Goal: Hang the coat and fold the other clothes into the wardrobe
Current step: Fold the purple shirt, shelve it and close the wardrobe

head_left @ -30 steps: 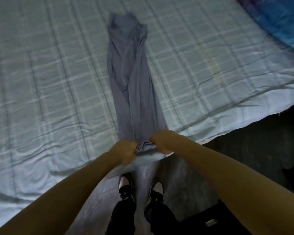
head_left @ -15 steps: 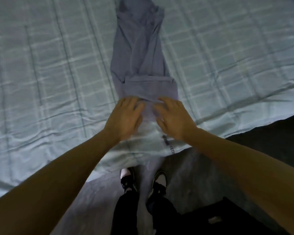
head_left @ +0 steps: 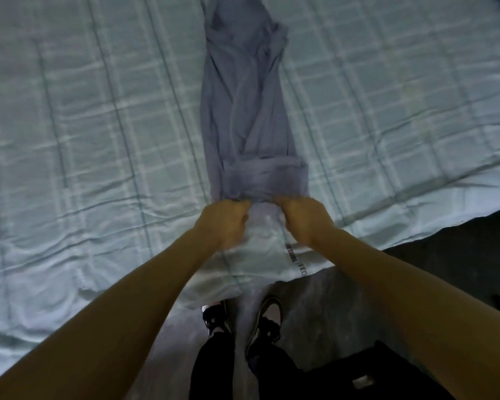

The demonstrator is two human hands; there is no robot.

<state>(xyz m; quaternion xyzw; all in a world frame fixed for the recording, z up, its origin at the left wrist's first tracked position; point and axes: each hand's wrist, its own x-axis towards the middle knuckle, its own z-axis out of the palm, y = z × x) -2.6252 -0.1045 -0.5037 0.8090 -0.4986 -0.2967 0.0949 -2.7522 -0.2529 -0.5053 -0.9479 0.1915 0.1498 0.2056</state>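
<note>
Grey-blue soft garment (head_left: 246, 111), where was it sitting at that point? and what were the hands up to?

> it lay lengthwise on the pale green checked bedsheet (head_left: 98, 140), running straight away from the person, pretty rumpled at the far end. the near end was doubled over into a flat band close to the bed's edge.

ok and the grip?

> left hand (head_left: 223, 223) and right hand (head_left: 303, 220) were side by side at that folded near end, close together. fingers on both were curled under, bunching the cloth at the fold, so both were gripping the garment. the fingertips were tucked out of sight tbh, so couldn't tell how deep the hold went.

anything else around?

> a strip with dark lettering (head_left: 296, 261) on the sheet's edge just under the right wrist, too blurry to read. below that, black-and-white sneakers (head_left: 264, 316) on the grey floor (head_left: 324, 301), black trousers (head_left: 214, 370), and some black object (head_left: 387, 376) at the lower right, couldn't tell what it was.
</note>
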